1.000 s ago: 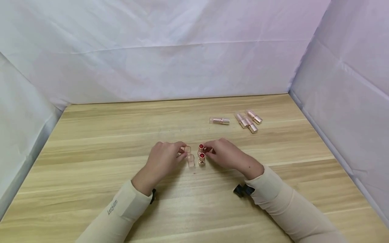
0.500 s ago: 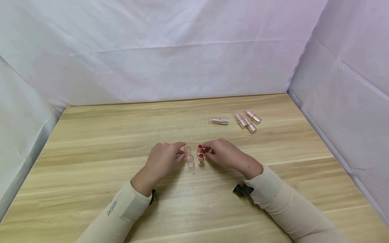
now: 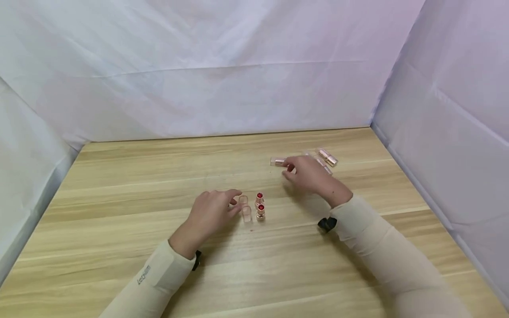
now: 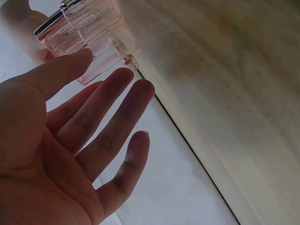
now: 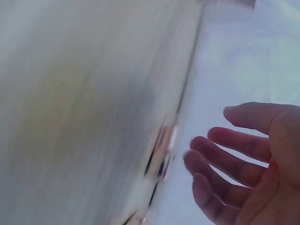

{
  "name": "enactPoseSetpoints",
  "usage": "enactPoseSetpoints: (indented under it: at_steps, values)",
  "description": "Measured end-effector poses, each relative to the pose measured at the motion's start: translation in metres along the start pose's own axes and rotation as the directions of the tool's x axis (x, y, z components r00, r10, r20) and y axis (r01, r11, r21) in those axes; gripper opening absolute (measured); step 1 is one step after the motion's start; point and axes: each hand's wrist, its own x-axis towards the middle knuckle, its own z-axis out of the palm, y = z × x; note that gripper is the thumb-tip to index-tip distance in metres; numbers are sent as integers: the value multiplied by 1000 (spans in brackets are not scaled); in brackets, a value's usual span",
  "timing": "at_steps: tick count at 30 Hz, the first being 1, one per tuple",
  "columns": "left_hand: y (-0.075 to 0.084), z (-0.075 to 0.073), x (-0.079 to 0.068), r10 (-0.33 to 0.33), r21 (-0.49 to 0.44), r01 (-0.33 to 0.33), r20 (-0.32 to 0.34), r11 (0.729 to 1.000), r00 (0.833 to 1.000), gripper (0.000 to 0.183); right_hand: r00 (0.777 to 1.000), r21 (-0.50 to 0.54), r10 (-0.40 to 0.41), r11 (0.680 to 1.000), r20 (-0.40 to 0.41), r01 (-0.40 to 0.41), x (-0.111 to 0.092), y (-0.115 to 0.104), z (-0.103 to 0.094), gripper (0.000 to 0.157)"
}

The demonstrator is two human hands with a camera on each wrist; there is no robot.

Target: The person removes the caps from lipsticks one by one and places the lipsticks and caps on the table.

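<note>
Two uncapped lipsticks (image 3: 260, 213) with red tips stand upright side by side, one behind the other, mid-table. Just left of them stand two clear caps (image 3: 246, 214), seen large in the left wrist view as pinkish transparent caps (image 4: 89, 28). My left hand (image 3: 212, 211) stays beside the caps, thumb and fingers loosely extended; whether a fingertip touches the far cap cannot be told. My right hand (image 3: 308, 174) is over the back right, fingers spread and relaxed with nothing in them. By its fingertips lies a capped lipstick (image 3: 277, 161), its right end hidden behind the hand.
Behind the right hand lie more capped lipsticks (image 3: 328, 157), some partly covered by it. The wooden table (image 3: 139, 176) ends at a white cloth wall (image 3: 222, 101) at the back, with cloth on both sides as well.
My right hand has left the standing lipsticks and moved away, back and right, to the lying lipsticks. My left hand has barely moved. The head view has shifted slightly.
</note>
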Motion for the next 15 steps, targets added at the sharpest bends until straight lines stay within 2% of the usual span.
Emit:
enactPoseSetpoints:
  at_steps: [8,15]
  values:
    - [2,3,2,-8,26,8,27,1000,1000,32,999,-130,2,991,-32,-6,21,19,-4,28]
    - [3,6,2,-5,10,4,26,1000,1000,33,1000,-195,24,980,4,-23,29,24,-4,33]
